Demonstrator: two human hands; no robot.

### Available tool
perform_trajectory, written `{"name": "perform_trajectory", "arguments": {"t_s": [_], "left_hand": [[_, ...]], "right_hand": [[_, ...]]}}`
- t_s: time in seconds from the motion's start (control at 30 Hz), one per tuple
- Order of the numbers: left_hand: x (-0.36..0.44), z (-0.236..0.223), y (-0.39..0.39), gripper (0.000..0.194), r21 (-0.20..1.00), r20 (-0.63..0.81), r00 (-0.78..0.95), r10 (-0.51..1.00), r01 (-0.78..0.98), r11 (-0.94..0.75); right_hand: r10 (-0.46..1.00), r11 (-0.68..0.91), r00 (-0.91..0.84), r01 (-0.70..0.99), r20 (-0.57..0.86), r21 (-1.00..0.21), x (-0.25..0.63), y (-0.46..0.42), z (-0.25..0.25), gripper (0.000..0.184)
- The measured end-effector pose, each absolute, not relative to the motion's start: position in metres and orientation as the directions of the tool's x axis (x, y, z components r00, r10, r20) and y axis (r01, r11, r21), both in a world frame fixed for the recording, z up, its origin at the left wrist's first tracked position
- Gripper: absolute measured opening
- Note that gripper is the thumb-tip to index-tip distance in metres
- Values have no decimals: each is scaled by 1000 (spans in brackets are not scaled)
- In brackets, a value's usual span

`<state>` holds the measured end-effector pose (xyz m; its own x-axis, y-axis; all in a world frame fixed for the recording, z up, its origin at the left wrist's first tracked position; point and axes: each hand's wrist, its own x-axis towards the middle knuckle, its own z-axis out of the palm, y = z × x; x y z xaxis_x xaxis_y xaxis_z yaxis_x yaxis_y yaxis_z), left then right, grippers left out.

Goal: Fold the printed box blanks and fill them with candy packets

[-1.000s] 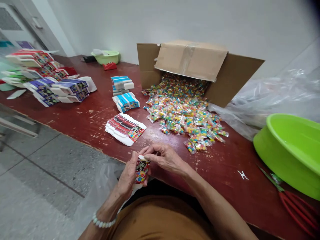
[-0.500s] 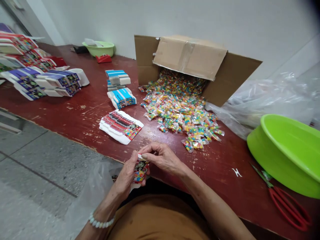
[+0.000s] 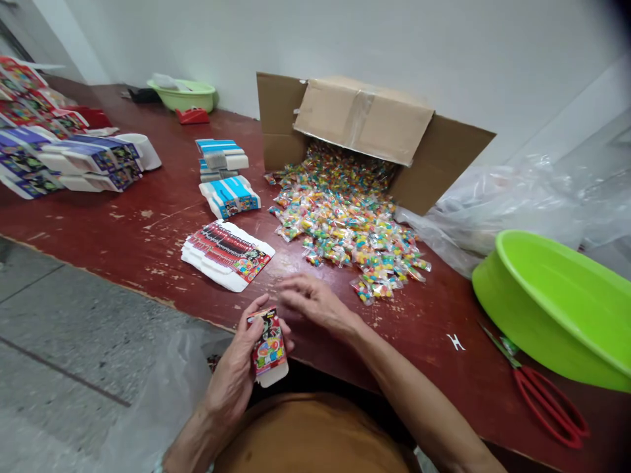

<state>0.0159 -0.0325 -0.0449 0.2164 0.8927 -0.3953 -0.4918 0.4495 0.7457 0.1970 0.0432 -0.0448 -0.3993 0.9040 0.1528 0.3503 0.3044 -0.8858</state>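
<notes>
My left hand [image 3: 241, 355] is closed around a small red printed candy box [image 3: 269, 343], held upright at the table's front edge. A white flap sticks out at the box's lower end. Just right of the box, my right hand [image 3: 315, 302] is slightly blurred above the table, fingers stretched out and holding nothing. Beyond my hands lies a fanned stack of flat red-and-white cartons [image 3: 227, 253]. A heap of small clear candy packets [image 3: 345, 230] with colourful pieces spills from a tipped cardboard box [image 3: 365, 118].
Blue cartons [image 3: 229, 196] lie behind the fanned stack; purple cartons [image 3: 98, 157] are stacked at the left. A large green basin [image 3: 557, 309] stands at the right, beside red-handled scissors [image 3: 547, 401]. Clear plastic sheeting [image 3: 532, 197] lies behind it. A red tape dispenser [image 3: 192, 116] is farther back.
My right hand has let go of the top of the candy box and moved off it. The box stays in my left hand, its white lower flap now more visible. The view has shifted slightly.
</notes>
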Motion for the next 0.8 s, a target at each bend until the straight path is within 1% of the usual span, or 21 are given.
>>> {"name": "perform_trajectory", "arguments": {"t_s": [0.03, 0.07, 0.1, 0.13, 0.17, 0.2, 0.23, 0.27, 0.3, 0.37, 0.4, 0.47, 0.53, 0.57, 0.63, 0.67, 0.7, 0.73, 0.77, 0.8], "left_hand": [[15, -47, -37, 76, 722, -402, 226, 887, -518, 459], [13, -50, -42, 70, 699, -421, 251, 872, -524, 488], [11, -53, -48, 64, 674, -453, 286, 844, -510, 534], [8, -58, -54, 57, 650, -493, 321, 809, -482, 588], [3, -63, -59, 52, 630, -532, 342, 775, -452, 632], [-4, -68, -64, 48, 613, -570, 351, 743, -421, 669], [-12, -74, -67, 44, 616, -593, 342, 730, -392, 684], [-22, -79, -69, 41, 647, -592, 323, 738, -355, 675], [-34, -83, -69, 39, 705, -569, 309, 762, -294, 645], [-62, -89, -68, 40, 816, -511, 315, 800, -116, 567], [-75, -91, -68, 41, 837, -507, 346, 790, -22, 547], [-98, -94, -67, 43, 811, -574, 417, 704, 172, 559], [-111, -97, -67, 43, 782, -620, 461, 635, 292, 551], [-112, -98, -67, 42, 780, -621, 485, 616, 302, 548], [-106, -98, -67, 44, 777, -602, 541, 587, 229, 587], [-99, -96, -66, 46, 772, -584, 565, 583, 166, 613], [-90, -91, -65, 48, 765, -565, 577, 589, 99, 636], [-80, -85, -63, 47, 770, -542, 572, 615, 46, 636], [-70, -77, -60, 47, 807, -486, 547, 682, -18, 590], [-60, -69, -57, 48, 834, -442, 509, 739, -71, 547]], "right_hand": [[930, 337, -317, 532, 187, -776, 202, 55, -46, 28], [951, 308, -247, 707, 186, -637, 205, 65, -47, 32], [967, 252, -196, 835, 164, -489, 208, 74, -48, 37], [977, 203, -166, 912, 132, -356, 208, 80, -50, 39], [983, 174, -154, 950, 95, -260, 208, 84, -52, 39], [985, 169, -159, 964, 63, -207, 206, 85, -53, 37], [983, 181, -177, 965, 42, -188, 204, 85, -54, 33], [980, 198, -195, 961, 34, -192, 201, 83, -56, 30], [978, 210, -207, 957, 36, -199, 199, 80, -56, 29], [975, 224, -221, 954, 38, -199, 197, 73, -57, 40], [971, 237, -234, 949, 39, -206, 197, 71, -57, 46], [960, 279, -278, 923, 40, -267, 200, 67, -59, 53], [939, 337, -334, 847, 81, -412, 204, 64, -61, 46], [931, 357, -341, 784, 129, -507, 206, 63, -63, 40], [936, 346, -274, 607, 221, -715, 207, 58, -64, 29], [949, 308, -216, 488, 228, -817, 205, 54, -63, 25], [966, 246, -166, 357, 198, -901, 202, 48, -61, 21], [979, 175, -142, 228, 145, -958, 198, 41, -58, 21], [986, 102, -142, 112, 85, -989, 193, 33, -53, 24], [986, 56, -161, 33, 50, -998, 187, 26, -48, 28]]}}
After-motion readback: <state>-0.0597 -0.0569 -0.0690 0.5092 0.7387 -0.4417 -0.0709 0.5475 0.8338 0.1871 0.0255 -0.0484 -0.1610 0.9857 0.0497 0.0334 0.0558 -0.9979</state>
